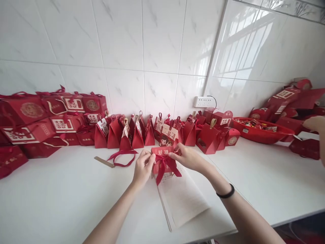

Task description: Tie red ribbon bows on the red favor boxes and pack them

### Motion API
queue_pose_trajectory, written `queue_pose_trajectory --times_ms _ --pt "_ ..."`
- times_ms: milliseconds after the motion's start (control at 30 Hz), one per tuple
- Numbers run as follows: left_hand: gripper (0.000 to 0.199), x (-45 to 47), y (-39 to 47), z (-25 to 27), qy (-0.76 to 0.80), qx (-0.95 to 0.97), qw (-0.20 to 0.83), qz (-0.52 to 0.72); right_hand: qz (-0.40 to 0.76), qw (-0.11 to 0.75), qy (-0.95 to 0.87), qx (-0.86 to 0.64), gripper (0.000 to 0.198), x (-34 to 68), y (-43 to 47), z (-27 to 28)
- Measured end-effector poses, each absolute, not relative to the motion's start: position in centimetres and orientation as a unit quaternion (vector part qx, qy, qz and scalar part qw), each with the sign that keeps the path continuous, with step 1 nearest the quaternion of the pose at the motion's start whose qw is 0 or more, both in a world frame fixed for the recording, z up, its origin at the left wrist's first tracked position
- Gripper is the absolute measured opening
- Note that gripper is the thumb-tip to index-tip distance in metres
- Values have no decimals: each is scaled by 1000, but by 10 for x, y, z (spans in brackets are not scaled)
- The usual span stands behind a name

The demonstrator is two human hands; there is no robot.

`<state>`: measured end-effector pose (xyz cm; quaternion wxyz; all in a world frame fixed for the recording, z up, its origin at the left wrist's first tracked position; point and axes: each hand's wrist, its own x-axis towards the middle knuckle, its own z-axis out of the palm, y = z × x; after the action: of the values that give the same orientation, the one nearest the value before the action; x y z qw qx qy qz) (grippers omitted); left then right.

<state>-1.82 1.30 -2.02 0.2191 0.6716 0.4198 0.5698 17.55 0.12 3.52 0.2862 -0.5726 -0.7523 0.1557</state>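
The red gift box (162, 151) sits over the far end of a pale folded sheaf (184, 203), midway along the white bench (63, 196) and nearer its back edge than the corner by the standing boxes might suggest; whether it rests its full weight there I can't tell. The left hand (144, 164) has thumb and fingertips pinched together at the box's left side, perhaps catching some ribbon too. The right hand (186, 156) is closed more loosely on the far right corner, thumb on top, fingers curled behind. Holding both sides probably keeps it steady and leaves the dark red bow (164, 163) free in the middle. The lettered face tips up toward the person, and both ribbon tails point to the bench's near edge, one slanting right. From here its outline looks almost square, so I can't settle a long axis. Finished-looking triangular boxes (138, 137) line the back edge, likely stood there to leave working room; a loose ribbon (124, 164) lies just in front.
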Motion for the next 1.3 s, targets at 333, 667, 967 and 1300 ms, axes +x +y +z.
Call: queue_pose_trajectory --times_ms 333,667,967,1300 --pt "33 -14 14 -22 422 660 268 560 400 492 -657 -408 53 177 15 -13" --pt "22 -17 16 -25 400 677 243 568 403 556 -605 -403 54 167 17 -16" --pt "26 -17 16 -24 421 695 220 540 399 591 -565 -414 55 162 19 -24" --pt "29 -17 20 -21 404 689 294 525 423 598 -531 -426 56 167 21 -23"
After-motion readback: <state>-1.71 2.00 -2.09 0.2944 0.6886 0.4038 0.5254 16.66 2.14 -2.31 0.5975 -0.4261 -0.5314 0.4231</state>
